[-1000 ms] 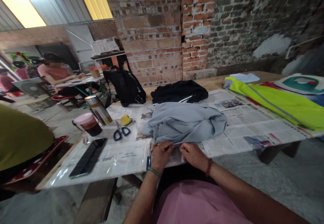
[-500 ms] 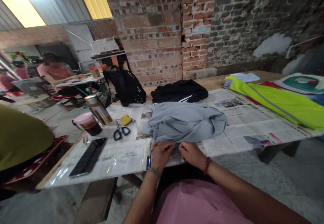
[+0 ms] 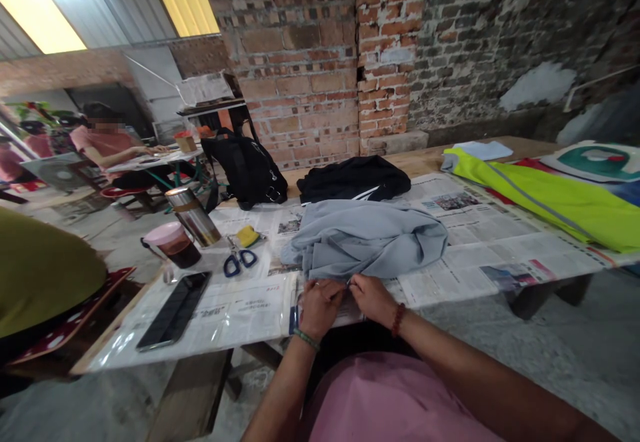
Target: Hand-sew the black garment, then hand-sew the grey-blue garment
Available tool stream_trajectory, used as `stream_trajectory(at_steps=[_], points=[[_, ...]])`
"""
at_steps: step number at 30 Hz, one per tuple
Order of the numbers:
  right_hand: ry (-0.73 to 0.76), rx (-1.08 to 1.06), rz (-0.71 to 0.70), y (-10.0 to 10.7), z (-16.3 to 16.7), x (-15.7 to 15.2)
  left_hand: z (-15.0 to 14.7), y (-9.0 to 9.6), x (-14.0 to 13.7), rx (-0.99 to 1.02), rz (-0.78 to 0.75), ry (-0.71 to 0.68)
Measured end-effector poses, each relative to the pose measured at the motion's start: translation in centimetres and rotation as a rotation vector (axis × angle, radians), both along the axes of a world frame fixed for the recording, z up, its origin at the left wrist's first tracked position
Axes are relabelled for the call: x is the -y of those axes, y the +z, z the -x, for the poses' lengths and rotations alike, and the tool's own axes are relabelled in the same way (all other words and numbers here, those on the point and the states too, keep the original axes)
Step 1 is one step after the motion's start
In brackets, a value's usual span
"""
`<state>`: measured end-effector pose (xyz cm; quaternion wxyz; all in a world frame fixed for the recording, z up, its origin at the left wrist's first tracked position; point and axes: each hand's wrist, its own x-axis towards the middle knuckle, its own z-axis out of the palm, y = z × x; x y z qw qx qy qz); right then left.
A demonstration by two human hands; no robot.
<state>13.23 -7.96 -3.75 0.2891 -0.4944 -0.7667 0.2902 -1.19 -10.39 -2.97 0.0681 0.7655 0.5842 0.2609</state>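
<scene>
A bunched light grey cloth garment (image 3: 370,239) lies on the newspaper-covered table (image 3: 465,229) in front of me. At its near edge, my left hand (image 3: 320,305) is closed, fingers curled on the cloth's edge. My right hand (image 3: 374,300) is closed in a pinch just beside it, the fingertips of both hands nearly meeting. Whatever the right fingers pinch is too small to make out. Left of the cloth lie blue-handled scissors (image 3: 240,261) and a small yellow item (image 3: 247,236). Behind it rests a folded black garment (image 3: 355,179) with white stripes.
On the left stand a steel flask (image 3: 194,215) and a pink-lidded cup (image 3: 173,244), near a phone (image 3: 174,312). A black backpack (image 3: 245,169) sits behind. To the right lie a neon yellow garment (image 3: 545,199) and an iron (image 3: 595,161). A person sits close at left.
My right hand has shifted slightly left and up, closer to my left hand and the cloth's edge. My left hand has barely moved.
</scene>
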Motion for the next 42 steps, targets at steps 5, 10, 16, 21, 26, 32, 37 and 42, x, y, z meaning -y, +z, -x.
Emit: stream_trajectory(at_steps=[5, 10, 16, 21, 26, 32, 37, 42], points=[[0.027, 0.011, -0.006, 0.1, -0.9, 0.4, -0.2, -0.1, 0.1, 0.037, -0.006, 0.035], [-0.078, 0.094, -0.252, 2.0, -3.2, -0.4, -0.1, -0.2, 0.2, 0.077, -0.007, 0.057], [0.084, 0.012, -0.190, 2.7, -3.0, -2.8, -0.1, 0.0, 0.3, 0.082, 0.000, 0.063], [0.159, -0.007, -0.072, 1.3, -2.2, -2.2, -0.1, 0.0, 0.4, 0.069, 0.028, 0.056], [0.107, -0.056, -0.075, 0.7, -1.7, -1.7, -0.3, 0.1, 0.3, 0.048, 0.053, 0.082], [-0.011, -0.201, 0.008, 0.2, -1.0, -1.6, -0.3, -0.1, 0.3, 0.032, 0.039, 0.066], [-0.126, -0.464, 0.185, -0.3, -0.5, -1.8, -0.3, 0.1, 0.1, 0.008, 0.070, 0.041], [-0.222, -0.585, 0.228, -0.5, -0.1, -2.8, -0.2, 0.2, 0.1, -0.005, 0.108, 0.031]])
